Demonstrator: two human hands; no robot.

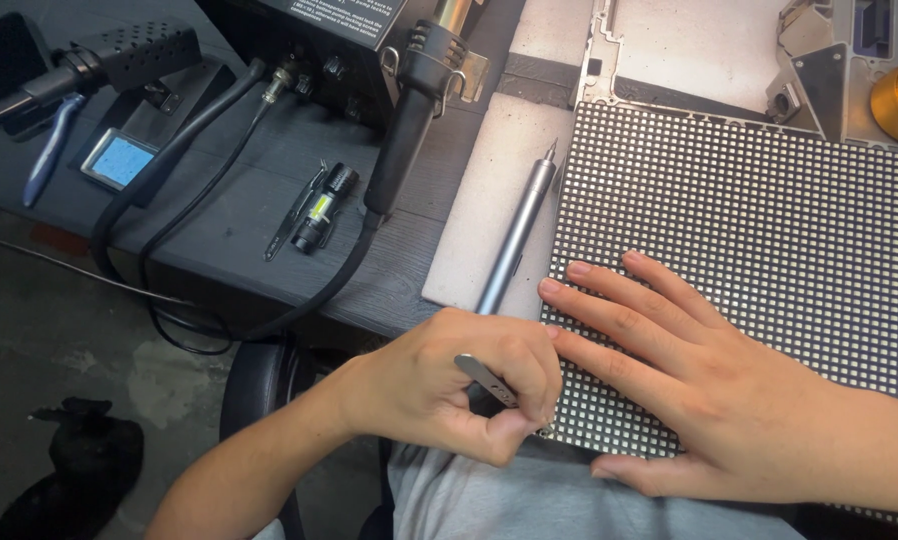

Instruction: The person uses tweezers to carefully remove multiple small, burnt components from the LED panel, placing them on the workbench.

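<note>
A black panel (769, 210) covered in a grid of small white dots lies flat in front of me. My right hand (709, 380) rests palm down on its near left part, fingers spread. My left hand (459, 385) pinches silver tweezers (487, 380) at the panel's near left edge, tips pointing down by my fingertips. A slim grey pen-shaped tool (517, 232) lies on a pale mat (489, 180) just left of the panel.
A black hot-air handle (414, 110) with its hose hangs from a black station (339, 40) at the back. A small black flashlight (321, 208), spare tweezers (291, 222) and a blue sponge (119, 160) lie on the grey desk. A metal frame (819, 60) sits behind the panel.
</note>
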